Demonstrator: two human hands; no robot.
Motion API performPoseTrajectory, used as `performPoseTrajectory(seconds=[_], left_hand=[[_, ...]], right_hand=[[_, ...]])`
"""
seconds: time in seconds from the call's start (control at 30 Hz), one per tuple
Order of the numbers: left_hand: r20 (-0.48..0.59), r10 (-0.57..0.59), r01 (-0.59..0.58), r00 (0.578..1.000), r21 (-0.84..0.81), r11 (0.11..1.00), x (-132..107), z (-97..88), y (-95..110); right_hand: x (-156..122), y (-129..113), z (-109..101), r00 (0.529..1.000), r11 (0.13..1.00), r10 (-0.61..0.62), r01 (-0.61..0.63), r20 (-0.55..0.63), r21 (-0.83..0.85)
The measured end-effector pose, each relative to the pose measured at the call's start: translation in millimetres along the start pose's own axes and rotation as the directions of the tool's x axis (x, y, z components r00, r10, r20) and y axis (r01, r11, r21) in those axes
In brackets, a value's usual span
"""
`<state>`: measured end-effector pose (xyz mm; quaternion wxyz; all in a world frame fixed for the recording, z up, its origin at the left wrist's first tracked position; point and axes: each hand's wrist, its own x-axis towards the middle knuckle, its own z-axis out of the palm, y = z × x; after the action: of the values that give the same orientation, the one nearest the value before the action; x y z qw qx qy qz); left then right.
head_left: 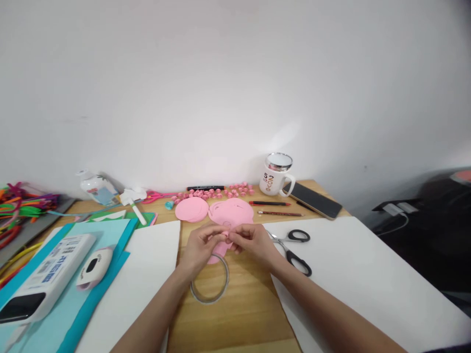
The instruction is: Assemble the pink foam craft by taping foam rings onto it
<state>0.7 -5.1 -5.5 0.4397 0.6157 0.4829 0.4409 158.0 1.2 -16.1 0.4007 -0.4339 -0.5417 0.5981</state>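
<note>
Left hand (201, 246) and right hand (253, 241) pinch pink paper (224, 235)

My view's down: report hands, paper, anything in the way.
Left hand, right hand pinching small pink paper piece. Thin grey ring close by, apparently not blocking; black-handled metal scissors rightward.

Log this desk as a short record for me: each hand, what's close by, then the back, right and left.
Left hand: pinching a small pink paper piece
Right hand: fingers at the same piece
Close by: grey ring, just below the hands
Back: black marker, pink paper curls, pink paper circles
Right: white mug, phone, scissors with black handles spread
Left: white bottle, tilted; blue paper
</note>
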Motion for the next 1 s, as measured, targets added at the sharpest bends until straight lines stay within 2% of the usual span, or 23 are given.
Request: performPoseTrajectory(seconds=[0.17, 0.5, 0.8, 1.0], left_hand=[[0.027, 0.01, -0.011, 1.0, 0.013, 1.0, -0.4, 0.3, 2.0], [0.03, -0.018, 0.019, 0.999, -0.046, 0.999, 0.1, -2.5, 2.4], [0.062, -0.027, 0.029, 0.998, -0.032, 0.999, -1.0, -2.5, 1.5], [0.06, -0.027, 0.031, 0.998, -0.063, 0.998, -1.1, -2.8, 0.9]], right_hand=[[1.9, 2.8, -0.8, 1.0, 1.0, -0.012, 0.012, 0.006, -0.014], [2.1, 0.8, -7.1, 0.993, 0.999, -0.02, 0.016, 0.118, 0.032], [2.3, 2.5, -6.6, 0.995, 1.0, -0.006, 0.006, 0.098, 0.003], [2.1, -0.2, -8.4, 0.991, 0.999, -0.003, -0.001, 0.131, 0.034]])
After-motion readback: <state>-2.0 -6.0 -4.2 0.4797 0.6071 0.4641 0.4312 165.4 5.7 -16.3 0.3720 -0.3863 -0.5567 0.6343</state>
